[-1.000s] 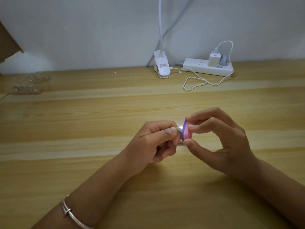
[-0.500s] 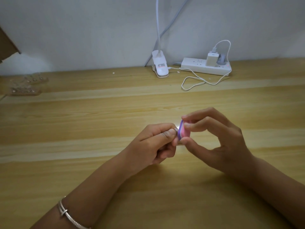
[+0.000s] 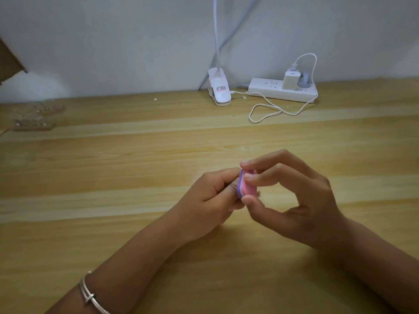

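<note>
Moved: our pink-and-purple buffer block has turned, showing more pink | right hand grip pinches it above the bench | left hand, fingers curled, presses against it | buffing likely continues.

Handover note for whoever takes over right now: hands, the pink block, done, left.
Right hand: pinches the pink-and-purple block between fingertips and thumb, above the table.
Left hand: fingers curled, holding nothing visible; its thumb tip touches the block's purple edge.
Done: block is off the table and against the left thumb.
Left: probably rubbing the block on the nail; progress cannot be told.
</note>
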### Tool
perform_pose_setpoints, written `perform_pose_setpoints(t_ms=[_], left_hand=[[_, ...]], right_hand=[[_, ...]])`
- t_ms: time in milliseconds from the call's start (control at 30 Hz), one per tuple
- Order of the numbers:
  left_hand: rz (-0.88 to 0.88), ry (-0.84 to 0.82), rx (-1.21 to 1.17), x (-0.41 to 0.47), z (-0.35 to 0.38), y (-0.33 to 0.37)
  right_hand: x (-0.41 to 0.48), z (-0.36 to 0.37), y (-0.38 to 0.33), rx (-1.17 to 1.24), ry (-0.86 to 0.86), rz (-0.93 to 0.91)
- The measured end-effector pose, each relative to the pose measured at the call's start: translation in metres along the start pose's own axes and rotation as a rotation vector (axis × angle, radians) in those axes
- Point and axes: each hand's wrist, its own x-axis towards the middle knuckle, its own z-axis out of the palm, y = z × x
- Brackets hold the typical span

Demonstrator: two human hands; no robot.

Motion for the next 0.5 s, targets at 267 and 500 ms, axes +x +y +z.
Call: perform_pose_setpoints(t_ms=[267,500], left_hand=[[0.048,0.006,0.028,0.000,0.001,0.003],[-0.043,0.046,-0.013,0.000,-0.001,0.004]], right_hand=[[-0.001,0.002,0.002,-0.015,0.016,-0.031],[0.000,-0.002,0.006,-0.058,0.034,-0.011]])
